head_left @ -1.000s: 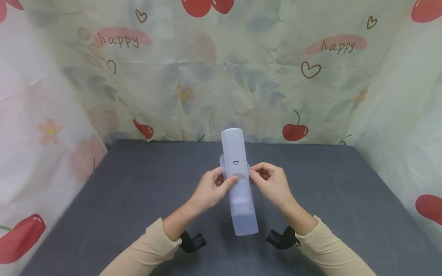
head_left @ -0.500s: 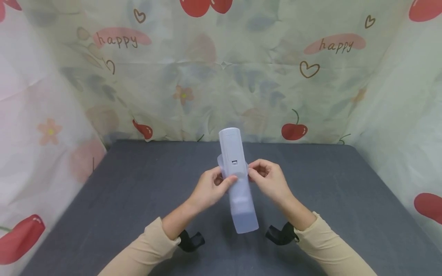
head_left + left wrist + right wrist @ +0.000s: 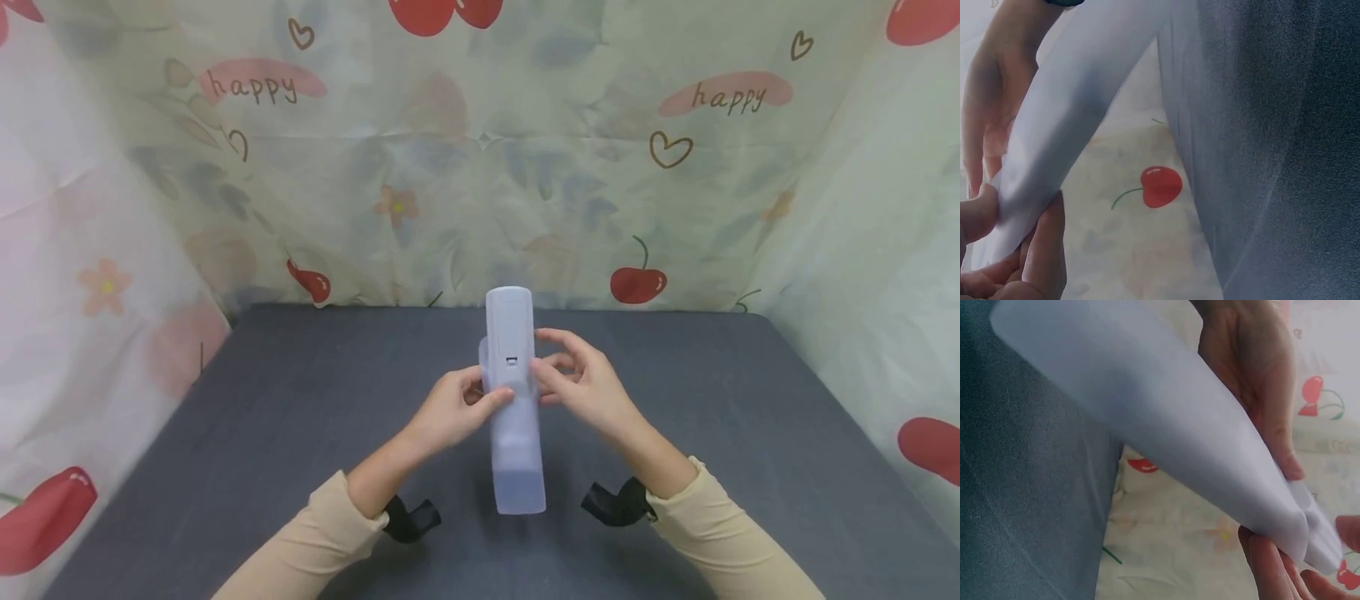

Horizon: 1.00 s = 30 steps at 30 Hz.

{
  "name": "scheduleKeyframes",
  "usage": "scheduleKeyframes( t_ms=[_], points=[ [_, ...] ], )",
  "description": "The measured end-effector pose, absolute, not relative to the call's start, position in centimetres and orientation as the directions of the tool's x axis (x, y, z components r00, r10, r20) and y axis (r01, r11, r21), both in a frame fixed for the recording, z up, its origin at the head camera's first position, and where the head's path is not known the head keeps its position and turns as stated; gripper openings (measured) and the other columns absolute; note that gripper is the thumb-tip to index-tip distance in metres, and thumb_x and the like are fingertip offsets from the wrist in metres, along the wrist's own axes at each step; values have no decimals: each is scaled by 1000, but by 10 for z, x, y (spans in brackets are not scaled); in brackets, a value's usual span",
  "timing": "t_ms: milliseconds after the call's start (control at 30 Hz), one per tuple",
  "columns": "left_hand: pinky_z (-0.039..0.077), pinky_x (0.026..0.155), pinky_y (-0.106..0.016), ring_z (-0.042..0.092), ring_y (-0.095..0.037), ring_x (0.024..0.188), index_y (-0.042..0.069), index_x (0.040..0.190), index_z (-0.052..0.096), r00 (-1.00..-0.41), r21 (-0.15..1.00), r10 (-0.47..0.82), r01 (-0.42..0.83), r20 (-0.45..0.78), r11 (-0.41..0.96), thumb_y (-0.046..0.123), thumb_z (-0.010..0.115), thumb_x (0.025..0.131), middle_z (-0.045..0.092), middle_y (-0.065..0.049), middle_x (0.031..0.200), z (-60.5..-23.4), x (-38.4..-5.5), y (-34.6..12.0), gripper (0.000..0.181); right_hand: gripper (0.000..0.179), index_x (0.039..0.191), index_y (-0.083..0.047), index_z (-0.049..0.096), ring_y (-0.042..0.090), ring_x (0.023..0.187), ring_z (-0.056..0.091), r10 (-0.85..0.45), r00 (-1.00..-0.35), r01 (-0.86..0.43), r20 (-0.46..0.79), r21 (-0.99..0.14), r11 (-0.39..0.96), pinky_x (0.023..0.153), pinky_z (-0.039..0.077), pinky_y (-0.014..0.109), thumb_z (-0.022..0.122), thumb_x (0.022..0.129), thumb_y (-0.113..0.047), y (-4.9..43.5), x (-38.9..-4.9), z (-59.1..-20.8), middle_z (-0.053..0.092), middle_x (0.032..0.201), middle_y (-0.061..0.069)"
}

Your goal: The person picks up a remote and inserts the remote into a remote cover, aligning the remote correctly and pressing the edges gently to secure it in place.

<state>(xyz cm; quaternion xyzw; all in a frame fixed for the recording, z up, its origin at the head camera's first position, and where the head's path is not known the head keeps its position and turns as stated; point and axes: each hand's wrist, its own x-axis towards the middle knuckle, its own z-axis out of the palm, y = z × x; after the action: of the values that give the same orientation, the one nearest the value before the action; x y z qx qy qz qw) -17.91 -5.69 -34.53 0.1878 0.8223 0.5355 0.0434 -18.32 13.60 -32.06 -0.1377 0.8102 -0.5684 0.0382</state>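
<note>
A white remote control (image 3: 510,325) is held up over the table, its back with a small latch facing the head camera. Its lower part sits inside a translucent sleeve (image 3: 517,450), whose edge flares out beside the remote's left side. My left hand (image 3: 453,412) grips the remote through the sleeve, thumb across the front and fingers behind. On the other side, my right hand (image 3: 585,383) has its thumb tip at the remote's right edge and its fingers spread behind. In the right wrist view the sleeve (image 3: 1160,412) runs diagonally, with right fingertips (image 3: 1269,569) against its lower edge.
Beneath the hands lies a dark grey table (image 3: 300,433). A cloth backdrop (image 3: 487,208) printed with cherries and hearts stands behind it, with cloth side walls (image 3: 105,367). Black straps (image 3: 618,504) hang at both wrists.
The right thumb and fingers have spread out from a pinch at the sleeve's edge. The remote and sleeve have turned more upright, the lower end shifting left. The left hand keeps its grip.
</note>
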Motion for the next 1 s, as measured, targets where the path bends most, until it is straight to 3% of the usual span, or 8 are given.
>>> scheduleKeyframes(
  t_ms=[167,400,633,833,1000],
  points=[
    [47,62,-23,62,-12,72,-1,109,62,-906,889,415,257,85,379,21,63,90,69,-16,97,-346,-178,-55,29,49,134,-10,38,19,67,66,-260,-963,-164,77,-928,336,64,57,36,59,92,-25,137,-187,-322,62,88,18],
    [51,68,-24,66,-17,80,-2,111,62,-898,904,431,255,90,342,21,61,91,68,-18,102,-349,-177,-56,31,45,130,-8,37,16,73,61,-286,-954,-192,89,-914,357,65,56,38,58,93,-24,138,-188,-321,60,83,13],
    [54,87,-36,62,-25,105,-4,124,55,-928,985,372,64,0,160,21,48,98,59,-22,121,-356,-181,-60,37,44,130,-7,34,17,74,61,-272,-956,-203,109,-916,346,65,55,35,57,94,-21,140,-189,-320,60,87,18],
    [56,79,-33,62,-8,83,-8,115,59,-954,995,300,41,13,88,11,54,94,63,-23,107,-356,-181,-61,28,46,132,-10,31,18,76,61,-290,-955,-164,62,-924,345,68,54,33,54,95,-24,141,-189,-319,59,92,18],
    [57,77,-33,62,-5,80,-8,112,60,-959,997,282,40,18,71,10,55,94,64,-22,103,-354,-180,-59,26,49,134,-12,33,19,76,63,-282,-959,-143,40,-924,354,69,54,34,55,94,-29,141,-192,-319,59,96,18]
  ],
)
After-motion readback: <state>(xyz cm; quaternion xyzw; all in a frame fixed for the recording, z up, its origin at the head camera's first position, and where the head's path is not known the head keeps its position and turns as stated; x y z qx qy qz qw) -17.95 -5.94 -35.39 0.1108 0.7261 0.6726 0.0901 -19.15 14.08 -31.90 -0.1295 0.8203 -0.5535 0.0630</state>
